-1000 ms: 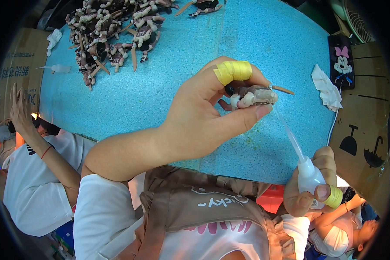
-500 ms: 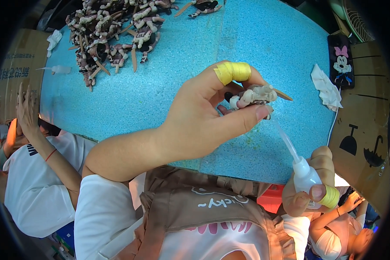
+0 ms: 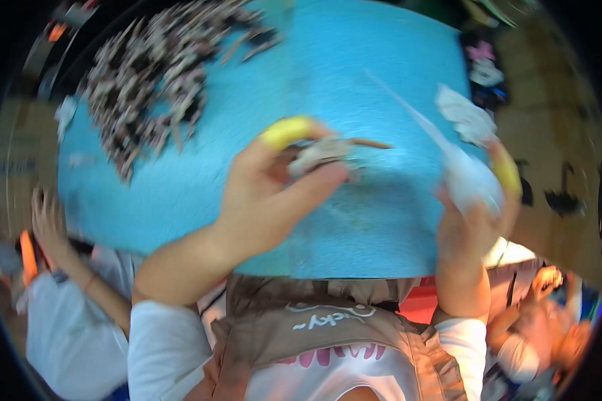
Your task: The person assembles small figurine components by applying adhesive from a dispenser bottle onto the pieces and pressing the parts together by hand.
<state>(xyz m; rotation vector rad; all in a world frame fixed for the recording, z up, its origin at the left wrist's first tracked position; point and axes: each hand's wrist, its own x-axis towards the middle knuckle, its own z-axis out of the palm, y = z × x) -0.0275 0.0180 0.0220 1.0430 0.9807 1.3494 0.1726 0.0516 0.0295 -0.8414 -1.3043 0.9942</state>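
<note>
My left hand is closed round a small figurine in pale and brownish tones, held above the blue tabletop. A thin wooden stick juts from the figurine to the right. My right hand grips a white squeeze bottle, whose long thin nozzle points up and left, apart from the figurine. Yellow tape wraps a finger on each hand. The view is smeared by motion, so the figurine's details cannot be made out.
A heap of similar figurines with sticks covers the far left of the blue table. A crumpled white tissue and a dark phone case lie at the right, beside a cardboard box. Another person's hand is at the left edge.
The squeeze bottle has been raised and its nozzle has left the figurine. My left hand with the figurine sits further left in the picture. The whole view has shifted and blurred.
</note>
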